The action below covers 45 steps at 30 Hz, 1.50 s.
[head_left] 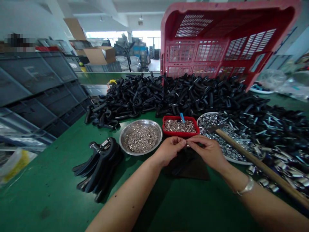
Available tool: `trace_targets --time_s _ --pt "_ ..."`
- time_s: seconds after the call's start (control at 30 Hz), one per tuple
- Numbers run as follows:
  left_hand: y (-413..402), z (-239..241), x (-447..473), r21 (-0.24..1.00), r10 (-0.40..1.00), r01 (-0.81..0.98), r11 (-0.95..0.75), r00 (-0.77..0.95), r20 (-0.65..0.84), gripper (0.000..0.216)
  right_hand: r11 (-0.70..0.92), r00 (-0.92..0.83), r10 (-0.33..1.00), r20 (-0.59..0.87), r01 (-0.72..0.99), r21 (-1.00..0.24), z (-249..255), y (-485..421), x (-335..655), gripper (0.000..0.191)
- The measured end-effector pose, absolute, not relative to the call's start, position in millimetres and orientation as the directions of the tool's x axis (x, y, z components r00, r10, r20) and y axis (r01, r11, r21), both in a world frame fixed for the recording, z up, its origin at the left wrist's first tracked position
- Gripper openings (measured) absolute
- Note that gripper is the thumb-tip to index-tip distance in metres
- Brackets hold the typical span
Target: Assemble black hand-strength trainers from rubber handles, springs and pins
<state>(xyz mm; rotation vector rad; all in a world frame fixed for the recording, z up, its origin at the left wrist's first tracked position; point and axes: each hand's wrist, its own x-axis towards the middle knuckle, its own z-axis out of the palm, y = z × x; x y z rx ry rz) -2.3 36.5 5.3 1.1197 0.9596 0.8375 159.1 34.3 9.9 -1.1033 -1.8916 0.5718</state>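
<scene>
My left hand (170,149) and my right hand (209,149) meet fingertip to fingertip just in front of the small red tray (165,124) of metal pins. Both pinch something small that I cannot make out. Below the hands a black plastic part (185,166) lies on the green table (53,193). A round steel dish (125,130) of small metal pieces sits left of the tray. A stack of assembled black hand grippers (100,164) with springs lies further left.
A large heap of black plastic handles (183,93) fills the back of the table, under a tipped red crate (217,42). A hammer with a wooden handle (256,162) lies across a plate of metal parts (231,149) at right. Grey crates (36,90) are stacked at left.
</scene>
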Motion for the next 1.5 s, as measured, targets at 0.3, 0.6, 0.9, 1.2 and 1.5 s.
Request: trace_targets --time_s 0.3,0.6,0.9,1.2,1.5 --pt "35 7 -4 0.836 0.814 -0.306 0.455 0.523 -0.252 0.043 0.467 -0.192 0.884 0.427 0.322 -0.823 14 31 145 0.014" --pt "44 7 -10 0.997 0.980 -0.028 0.077 0.184 -0.071 0.011 0.520 -0.392 0.847 0.359 0.751 -0.406 -5 26 161 0.016" --pt "43 -4 -12 0.655 0.966 0.712 -0.253 0.227 0.126 0.021 0.498 -0.444 0.831 0.336 0.862 -0.091 -22 25 162 0.020" --pt "37 -6 -8 0.464 0.945 0.823 -0.327 0.271 0.185 0.025 0.475 -0.542 0.804 0.242 0.832 0.286 -6 15 144 0.020" --pt "38 -13 2 0.397 0.919 0.831 -0.390 0.319 0.234 0.017 0.635 -0.619 0.723 0.307 0.770 0.056 -21 6 180 0.036"
